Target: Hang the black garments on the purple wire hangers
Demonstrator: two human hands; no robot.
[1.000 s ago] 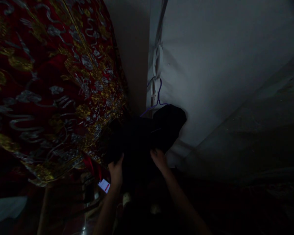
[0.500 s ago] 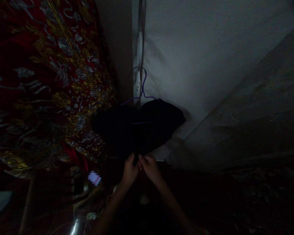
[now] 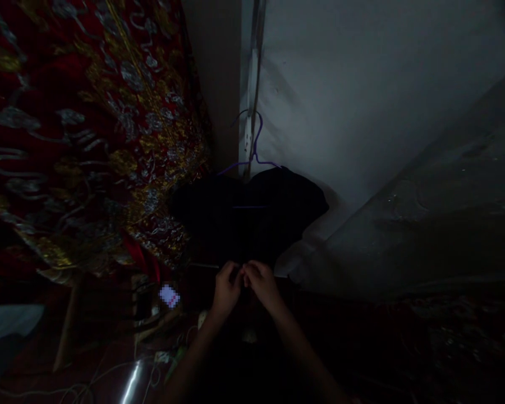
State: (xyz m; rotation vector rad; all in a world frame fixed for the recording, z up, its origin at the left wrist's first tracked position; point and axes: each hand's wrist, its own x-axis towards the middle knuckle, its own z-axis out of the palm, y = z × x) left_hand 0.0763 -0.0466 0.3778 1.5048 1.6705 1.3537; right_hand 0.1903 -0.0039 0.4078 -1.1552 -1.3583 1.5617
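A black garment (image 3: 290, 196) hangs on a thin purple hanger (image 3: 256, 154) in the middle of the head view. Both my hands are close together at its front, below the hanger's bar. My left hand (image 3: 227, 287) is closed, its fingertips pressed on the dark cloth. Beside it, my right hand (image 3: 261, 283) is closed too, thumb and fingers pinched near the left fingertips. The light is very dim, so the exact part of the garment between the fingers is hidden.
A red cloth with gold and silver embroidery (image 3: 122, 112) hangs at the left. Behind the hanger stands a pale wall (image 3: 340, 84). Low at the left are a wooden leg (image 3: 69, 325), cables (image 3: 84, 387) and a bright shiny strip (image 3: 131, 382). A greyish sheet (image 3: 437, 207) slopes at the right.
The view has shifted slightly, so the hanger and garment appear a little further right and higher. My hands stay together at the garment's front, with small finger movements.
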